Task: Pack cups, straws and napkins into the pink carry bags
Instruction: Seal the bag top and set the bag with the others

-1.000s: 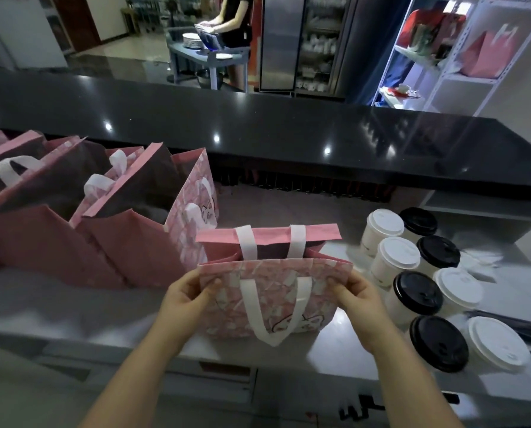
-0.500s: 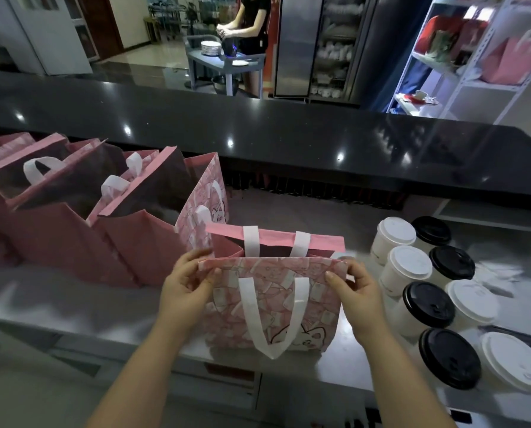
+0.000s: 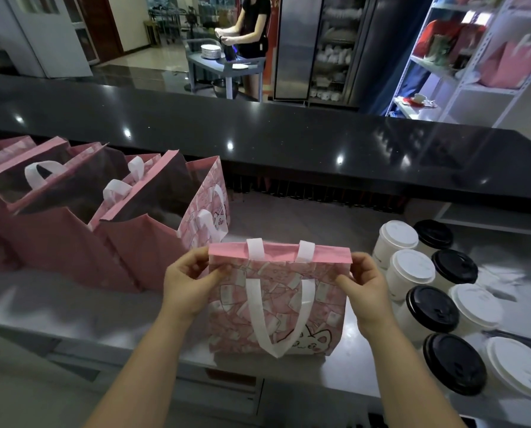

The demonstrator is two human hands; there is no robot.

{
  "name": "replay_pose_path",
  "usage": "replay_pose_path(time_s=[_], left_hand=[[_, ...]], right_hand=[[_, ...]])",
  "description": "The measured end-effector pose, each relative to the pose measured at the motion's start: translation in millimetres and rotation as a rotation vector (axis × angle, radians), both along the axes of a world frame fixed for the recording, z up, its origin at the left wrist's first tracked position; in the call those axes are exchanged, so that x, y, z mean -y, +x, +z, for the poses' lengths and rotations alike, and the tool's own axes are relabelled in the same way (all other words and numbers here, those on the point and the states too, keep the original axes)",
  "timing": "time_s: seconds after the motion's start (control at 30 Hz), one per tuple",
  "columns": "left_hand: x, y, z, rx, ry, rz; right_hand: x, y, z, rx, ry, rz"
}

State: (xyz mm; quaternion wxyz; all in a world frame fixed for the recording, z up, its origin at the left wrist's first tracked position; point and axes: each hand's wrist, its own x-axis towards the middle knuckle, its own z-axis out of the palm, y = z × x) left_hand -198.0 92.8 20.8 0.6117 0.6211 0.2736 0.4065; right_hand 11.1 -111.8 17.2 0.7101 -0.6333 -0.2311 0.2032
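A small pink patterned carry bag (image 3: 276,307) with white handles stands on the steel counter in front of me. My left hand (image 3: 190,282) pinches its top left corner and my right hand (image 3: 364,288) pinches its top right corner. The bag's mouth looks nearly flat, its two sides close together. Several paper cups (image 3: 412,273) with white and black lids stand in a cluster to the right of the bag. Larger pink carry bags (image 3: 140,239) stand open to the left. No straws or napkins can be clearly made out.
A raised black countertop (image 3: 289,143) runs across behind the steel work surface (image 3: 73,310). Beyond it a person stands at a grey cart (image 3: 227,66) holding plates. White shelving (image 3: 474,72) with pink and red bags is at the far right.
Both hands have shifted up to the bag's top corners, and the bag's mouth has narrowed from open to nearly flat. The view has tilted slightly.
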Motion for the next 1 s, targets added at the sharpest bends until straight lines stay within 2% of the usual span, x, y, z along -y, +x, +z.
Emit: replay_pose_path(time_s=[0.1, 0.17, 0.3, 0.43, 0.5, 0.57, 0.7, 0.73, 0.8, 1.0], left_hand=[[-6, 0, -3, 0.047, -0.088, -0.023], [-11, -2, -1, -0.021, -0.063, -0.099], [-19, -2, 6, -0.217, 0.162, -0.166], [-20, 1, 10, -0.217, 0.228, -0.174], [-20, 1, 11, -0.213, 0.25, -0.176], [-19, 1, 12, -0.21, 0.265, -0.173], [-19, 3, 13, -0.189, 0.26, -0.165], [-18, 3, 13, -0.186, 0.256, -0.165], [-17, 4, 12, -0.185, 0.255, -0.161], [-12, 4, 11, -0.164, 0.263, -0.177]], right_hand=[[4, 6, 3, 0.049, -0.051, 0.032], [8, 10, 11, 0.165, -0.152, 0.094], [9, 17, 48, 0.481, -0.387, 0.271], [-14, 12, 83, 0.969, -0.699, 0.518], [-26, 10, 89, 1.144, -0.827, 0.58], [-29, 9, 92, 1.197, -0.885, 0.57], [-31, 17, 102, 1.297, -0.836, 0.568], [-32, 21, 106, 1.292, -0.809, 0.575], [-36, 30, 117, 1.122, -0.75, 0.6], [-52, 57, 112, 0.251, -0.494, 0.536]])
